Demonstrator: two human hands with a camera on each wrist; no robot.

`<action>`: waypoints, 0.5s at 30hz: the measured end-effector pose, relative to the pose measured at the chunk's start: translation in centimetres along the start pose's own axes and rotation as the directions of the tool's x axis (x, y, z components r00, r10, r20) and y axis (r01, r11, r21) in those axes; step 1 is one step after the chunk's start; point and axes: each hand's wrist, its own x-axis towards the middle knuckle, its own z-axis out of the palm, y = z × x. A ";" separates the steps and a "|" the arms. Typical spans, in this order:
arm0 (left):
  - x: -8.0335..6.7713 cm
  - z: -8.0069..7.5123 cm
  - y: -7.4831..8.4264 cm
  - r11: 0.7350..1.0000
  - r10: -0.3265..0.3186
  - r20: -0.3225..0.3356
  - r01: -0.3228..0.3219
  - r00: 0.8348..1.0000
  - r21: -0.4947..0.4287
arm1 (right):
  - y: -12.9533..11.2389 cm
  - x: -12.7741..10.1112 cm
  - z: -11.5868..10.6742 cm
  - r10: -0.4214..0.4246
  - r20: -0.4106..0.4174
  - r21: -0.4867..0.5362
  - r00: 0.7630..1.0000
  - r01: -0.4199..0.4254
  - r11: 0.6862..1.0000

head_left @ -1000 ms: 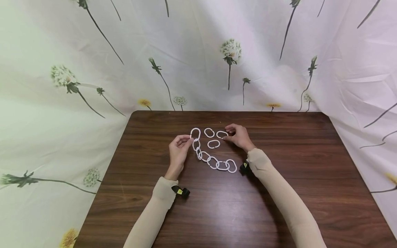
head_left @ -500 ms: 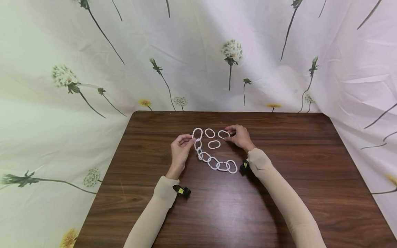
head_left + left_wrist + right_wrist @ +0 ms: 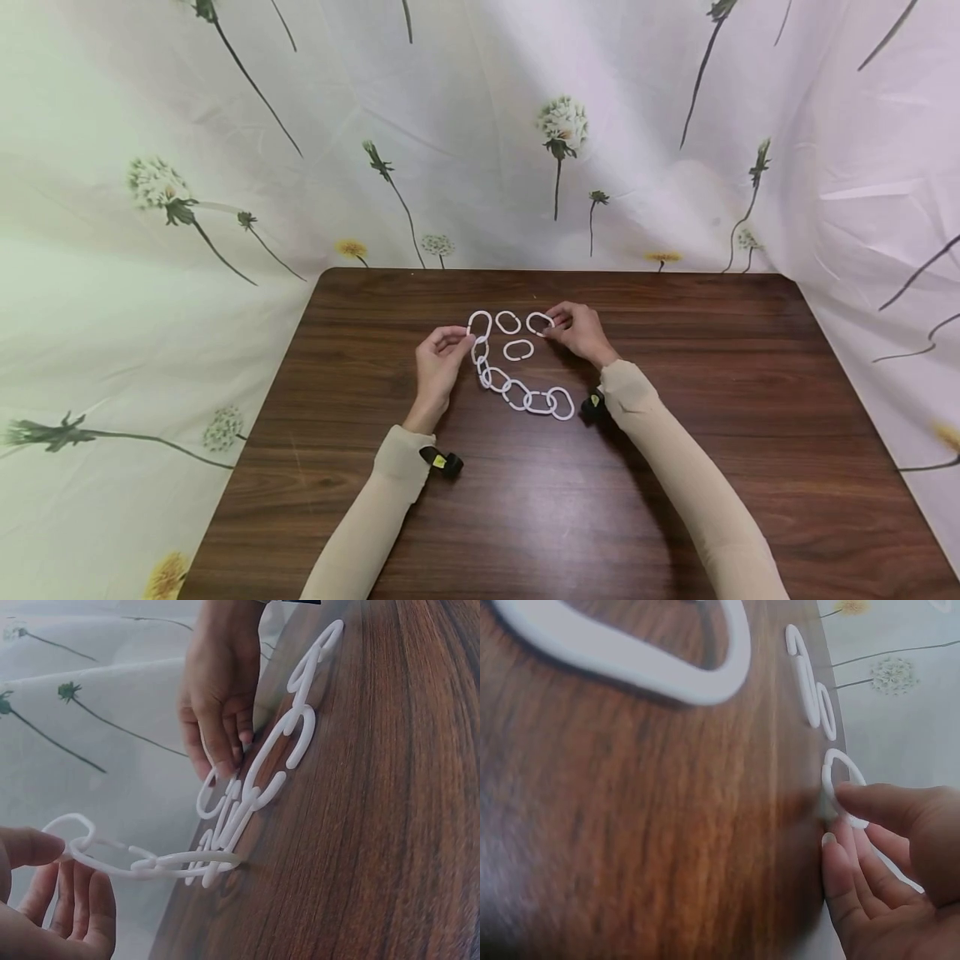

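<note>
My left hand [image 3: 438, 367] pinches the end link of a white plastic chain [image 3: 540, 412] between thumb and fingertips. That end link [image 3: 88, 822] is lifted off the table in the left wrist view, and the chain runs down from it. Several joined links curve across the wood towards the right. My right hand [image 3: 583, 335] pinches a single white link [image 3: 827, 778] by its edge, tilted up from the tabletop in the right wrist view. Two loose white links lie between the hands: a farther link [image 3: 507, 312] and a nearer link [image 3: 517, 341].
The dark wooden table [image 3: 540, 517] stretches in front of me. Behind and beside it hangs a white cloth [image 3: 465, 192] printed with dandelions. Each wrist wears a black strapped camera, the left camera [image 3: 452, 466] being nearer to me.
My left hand has moved slightly to the right with the chain's end link. The right hand's fingers have drawn in on the single link, which has tilted slightly.
</note>
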 end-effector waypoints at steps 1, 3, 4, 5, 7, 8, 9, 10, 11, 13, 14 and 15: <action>0.0 0.0 0.0 1.000 -0.001 0.000 0.001 1.000 -0.001 | 0.0 0.0 0.0 0.002 0.001 0.005 1.000 -0.002 1.000; 0.0 0.0 -0.1 1.000 0.000 0.002 0.000 1.000 0.002 | -0.1 0.0 -0.1 0.011 0.006 0.021 1.000 -0.012 1.000; 0.0 0.0 -0.1 1.000 0.000 0.003 0.000 1.000 0.002 | -0.1 -0.1 -0.1 0.015 0.008 0.032 1.000 -0.016 0.999; 0.0 0.0 -0.1 1.000 0.000 0.004 0.000 1.000 0.002 | -0.1 -0.1 -0.2 0.020 0.012 0.050 1.000 -0.020 0.999; 0.0 0.0 -0.1 1.000 -0.002 0.005 0.002 1.000 0.001 | -0.2 -0.2 -0.2 0.028 0.019 0.082 0.999 -0.030 0.996; 0.0 0.0 -0.2 1.000 -0.002 0.005 0.002 1.000 0.000 | -0.2 -0.2 -0.2 0.034 0.025 0.096 0.999 -0.036 0.995; 0.0 0.0 -0.2 1.000 -0.003 0.005 0.003 1.000 0.000 | -0.3 -0.2 -0.2 0.037 0.029 0.113 0.999 -0.040 0.993; 0.1 0.0 -0.2 1.000 -0.004 0.004 0.004 1.000 -0.004 | -0.3 -0.3 -0.2 0.043 0.034 0.124 0.998 -0.047 0.991; 0.1 0.0 -0.2 1.000 -0.004 0.004 0.004 1.000 -0.008 | -0.4 -0.3 -0.3 0.049 0.038 0.139 0.998 -0.054 0.989; 0.2 0.0 -0.2 1.000 -0.002 0.004 0.002 1.000 -0.008 | -0.6 -0.3 -0.3 0.054 0.043 0.158 0.998 -0.060 0.986; 0.3 0.0 -0.3 1.000 -0.002 0.005 0.002 1.000 -0.009 | -0.7 -0.3 -0.4 0.054 0.043 0.169 0.998 -0.060 0.984; 0.3 0.0 -0.3 1.000 -0.001 0.006 0.001 1.000 -0.009 | -0.8 -0.2 -0.4 0.055 0.042 0.185 0.998 -0.062 0.981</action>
